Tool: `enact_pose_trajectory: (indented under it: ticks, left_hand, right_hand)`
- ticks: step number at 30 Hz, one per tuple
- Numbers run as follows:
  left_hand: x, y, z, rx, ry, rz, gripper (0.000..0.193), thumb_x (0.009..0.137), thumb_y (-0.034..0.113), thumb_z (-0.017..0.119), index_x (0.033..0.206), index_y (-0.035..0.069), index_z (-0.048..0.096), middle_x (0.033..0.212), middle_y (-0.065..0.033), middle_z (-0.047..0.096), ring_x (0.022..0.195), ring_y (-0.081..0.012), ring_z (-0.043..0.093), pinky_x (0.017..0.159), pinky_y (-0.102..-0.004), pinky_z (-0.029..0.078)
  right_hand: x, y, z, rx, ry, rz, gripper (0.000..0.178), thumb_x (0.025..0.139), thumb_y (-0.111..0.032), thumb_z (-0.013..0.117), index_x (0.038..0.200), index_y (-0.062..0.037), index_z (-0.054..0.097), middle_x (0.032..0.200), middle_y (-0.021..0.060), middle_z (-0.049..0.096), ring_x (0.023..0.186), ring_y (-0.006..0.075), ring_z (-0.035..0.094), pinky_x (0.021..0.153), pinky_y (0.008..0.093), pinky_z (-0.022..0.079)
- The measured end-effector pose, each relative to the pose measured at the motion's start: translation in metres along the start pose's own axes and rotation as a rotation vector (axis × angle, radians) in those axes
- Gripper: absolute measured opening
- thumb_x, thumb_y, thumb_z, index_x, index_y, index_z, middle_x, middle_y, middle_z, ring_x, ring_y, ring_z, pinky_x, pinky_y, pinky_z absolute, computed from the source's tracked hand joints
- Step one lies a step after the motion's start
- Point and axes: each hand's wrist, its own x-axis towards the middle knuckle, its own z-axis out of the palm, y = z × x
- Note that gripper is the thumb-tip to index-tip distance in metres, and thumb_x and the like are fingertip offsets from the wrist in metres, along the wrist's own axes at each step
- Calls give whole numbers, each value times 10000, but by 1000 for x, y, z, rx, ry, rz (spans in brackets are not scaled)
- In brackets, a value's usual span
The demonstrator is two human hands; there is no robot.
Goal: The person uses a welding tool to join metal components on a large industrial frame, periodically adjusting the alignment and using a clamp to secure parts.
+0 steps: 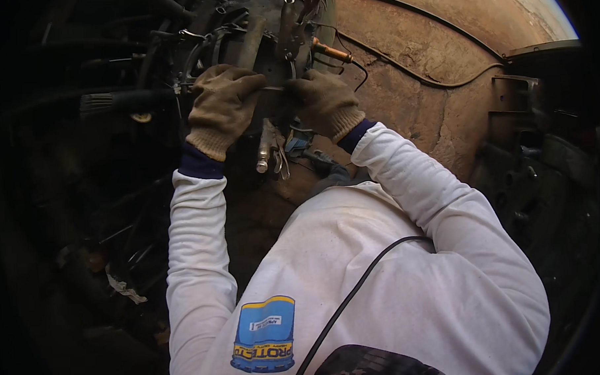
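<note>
Both my hands wear brown knit work gloves and meet close together at the lower edge of a dark metal assembly [249, 47]. My left hand [224, 101] is closed, its fingers pinching a thin pale rod [273, 88]. The rod spans the short gap to my right hand [323, 102], whose fingers are curled around its other end in shadow. Just below the hands hang locking pliers [264, 148], jaws toward the assembly. A copper-coloured cylindrical handle [331, 51] with a black cable sticks out beside my right hand.
A wire brush [99, 104] lies left of my left hand. Below my right hand is a blue tool [298, 142], partly hidden. A rusty brown surface [401, 65] with a long cable [428, 82] spreads at the right. Dark metal parts [537, 179] stand at far right.
</note>
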Motion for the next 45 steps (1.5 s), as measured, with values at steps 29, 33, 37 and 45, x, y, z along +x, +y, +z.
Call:
enact_pose_trajectory:
  ticks: [29, 33, 37, 45]
  left_hand:
    - [-9, -14, 11, 25, -16, 35, 219, 901, 90, 689, 1111, 113, 750, 1036, -110, 730, 949, -299, 717, 818, -390, 581]
    - [-6, -11, 8, 70, 10, 83, 230, 896, 82, 688, 1116, 112, 746, 1061, -113, 729, 954, -311, 717, 827, -400, 582]
    - [-8, -10, 9, 16, 7, 37, 230, 887, 86, 695, 1108, 114, 750, 1078, -113, 730, 963, -317, 714, 842, -404, 580]
    - [-7, -10, 6, 26, 44, 63, 213, 884, 94, 699, 1085, 129, 762, 1050, -99, 738, 977, -315, 707, 871, -416, 570]
  right_hand:
    - [-117, 85, 30, 490, 92, 688, 476, 954, -236, 744, 1374, -36, 646, 1219, 199, 739, 1104, 250, 720, 969, 348, 550]
    - [-130, 72, 32, 536, 69, 712, 432, 956, -221, 735, 1344, -39, 673, 1210, 185, 749, 1102, 252, 724, 972, 345, 553]
    - [-100, 38, 25, 691, 78, 560, 323, 984, -141, 709, 1280, -13, 706, 1203, 160, 748, 1087, 209, 712, 941, 310, 562]
    - [-18, 1, 18, 349, 103, 124, 215, 951, -136, 730, 1152, -78, 776, 1075, 112, 768, 955, 219, 747, 829, 331, 593]
